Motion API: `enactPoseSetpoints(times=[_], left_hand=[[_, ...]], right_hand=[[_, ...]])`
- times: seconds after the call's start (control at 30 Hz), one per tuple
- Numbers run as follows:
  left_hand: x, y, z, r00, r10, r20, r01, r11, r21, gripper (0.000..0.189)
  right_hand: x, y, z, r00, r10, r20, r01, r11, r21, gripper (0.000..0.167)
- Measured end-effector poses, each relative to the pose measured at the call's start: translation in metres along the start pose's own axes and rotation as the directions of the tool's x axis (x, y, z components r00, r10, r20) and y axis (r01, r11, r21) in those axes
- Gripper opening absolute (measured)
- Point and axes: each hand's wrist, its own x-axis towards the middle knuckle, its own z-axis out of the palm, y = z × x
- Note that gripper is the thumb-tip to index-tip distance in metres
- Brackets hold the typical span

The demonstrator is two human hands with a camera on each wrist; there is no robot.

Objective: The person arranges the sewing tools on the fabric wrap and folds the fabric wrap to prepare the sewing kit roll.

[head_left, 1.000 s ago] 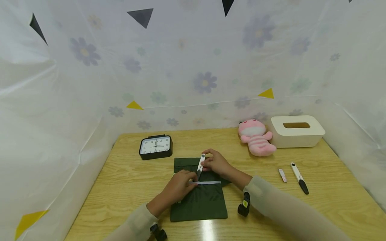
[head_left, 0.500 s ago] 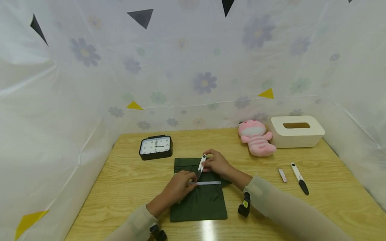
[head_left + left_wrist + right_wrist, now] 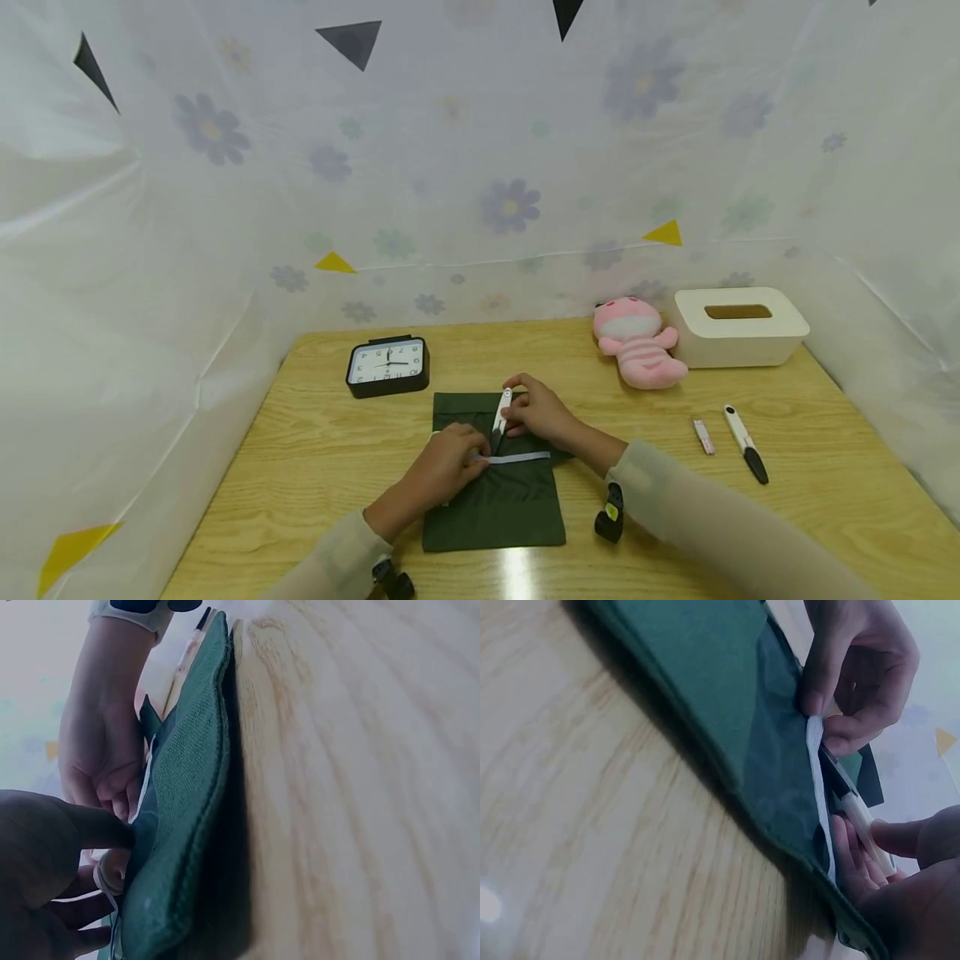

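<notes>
Green cloth (image 3: 495,521) is lying on the wooden table (image 3: 300,483), its white strip (image 3: 528,457) being pinched by the left hand (image 3: 447,460), probably for steadiness; the right hand (image 3: 543,412) is gripping a white-handled tool (image 3: 502,410), seemingly to control its dark end beside the strip.

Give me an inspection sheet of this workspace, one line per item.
Surface: wood-grain table, glare just in front of the green cloth.
Job's things: the cloth lies on the table, a white strip across it; a white-handled tool has its dark end by the strip.
Clutter: clock beyond the cloth to the left; plush toy, white box, small pinkish item and black-ended tool to the right.
Grippers: left hand pinches the strip; right hand holds the white-handled tool.
Cables: nothing seen.
Surroundings: flower-patterned sheeting.
</notes>
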Motion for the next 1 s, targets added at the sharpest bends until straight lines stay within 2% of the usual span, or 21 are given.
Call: enactPoseSetpoints(times=[0.17, 0.33, 0.5, 0.77, 1.0], left_hand=[[0.0001, 0.0, 0.0009, 1.0, 0.001, -0.003, -0.001, 1.0, -0.003, 0.008], [0.0013, -0.0011, 0.0011, 0.998, -0.059, 0.007, 0.059, 0.997, -0.052, 0.007], [0.0024, -0.0021, 0.0009, 0.996, -0.09, 0.008, 0.09, 0.992, -0.083, 0.007], [0.0012, -0.001, 0.0002, 0.997, -0.073, -0.022, 0.071, 0.995, -0.067, 0.01], [0.0016, 0.0001, 0.0001, 0.997, -0.074, -0.01, 0.073, 0.996, -0.052, 0.007]], right_hand=[[0.0005, -0.0024, 0.0005, 0.997, 0.066, -0.033, -0.063, 0.993, 0.098, 0.05], [0.0011, -0.0038, 0.0004, 0.991, 0.123, -0.047, -0.113, 0.979, 0.171, 0.051], [0.0016, -0.0001, 0.0018, 0.996, 0.083, -0.035, -0.079, 0.991, 0.105, 0.048], [0.003, 0.0042, 0.0041, 1.0, 0.018, -0.005, -0.018, 0.999, 0.036, 0.046], [0.0038, 0.0038, -0.0008, 0.998, 0.069, 0.0, -0.068, 0.991, 0.114, 0.048]])
